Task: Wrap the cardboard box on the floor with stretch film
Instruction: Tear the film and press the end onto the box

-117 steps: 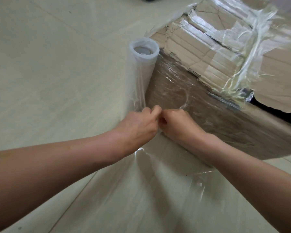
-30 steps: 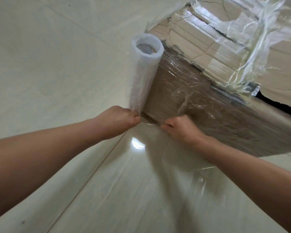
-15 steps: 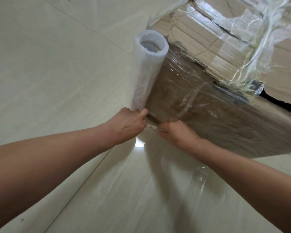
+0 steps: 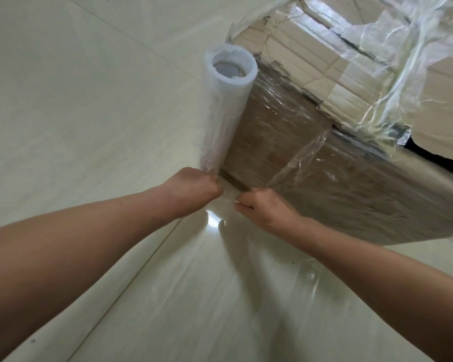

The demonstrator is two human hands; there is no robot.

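Observation:
A brown cardboard box [image 4: 277,142] stands on the floor, its near side and torn top covered in shiny stretch film. A white roll of stretch film [image 4: 225,105] stands upright against the box's near corner. My left hand [image 4: 194,190] grips the bottom end of the roll. My right hand [image 4: 262,207] pinches the film [image 4: 298,165] at the box's bottom edge, beside the corner. A loose flap of that film rises from my right hand up the box's side.
Pale glossy floor tiles [image 4: 76,126] surround the box. A sheet of clear film [image 4: 246,296] lies on the floor beneath my arms. A dark gap [image 4: 434,158] shows under the box's torn top flap at the right.
Both hands have dropped lower to the box's bottom corner and moved slightly apart. The film between them now stretches near the floor, and a loose flap has lifted on the box's side.

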